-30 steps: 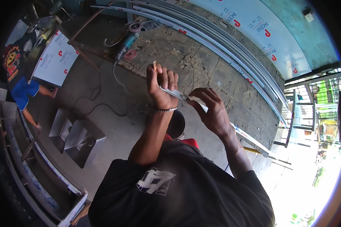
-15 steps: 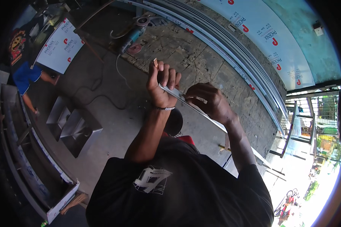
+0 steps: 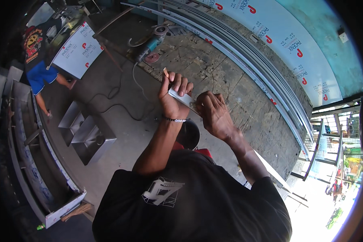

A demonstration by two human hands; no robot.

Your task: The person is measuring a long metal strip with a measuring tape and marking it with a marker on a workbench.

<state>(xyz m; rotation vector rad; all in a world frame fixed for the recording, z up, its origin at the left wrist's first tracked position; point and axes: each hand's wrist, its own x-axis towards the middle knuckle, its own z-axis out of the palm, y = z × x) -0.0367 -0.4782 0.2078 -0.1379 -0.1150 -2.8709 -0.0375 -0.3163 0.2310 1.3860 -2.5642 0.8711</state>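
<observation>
The metal strip (image 3: 180,97) slants from my left hand (image 3: 172,105), wrapped round it, to my right hand (image 3: 217,116); whether those bent fingers pinch it, I can't tell.

A flat, straight metal strip (image 3: 184,100) — silvery, pale and bright along its face — is held slantwise under the curled fingers of the left hand (image 3: 173,107), running down and rightward from it to the right hand (image 3: 214,115), which hides what follows. A slim copper-coloured piece (image 3: 165,72) juts upward beside the left hand's thumb — only its tip showing.
</observation>
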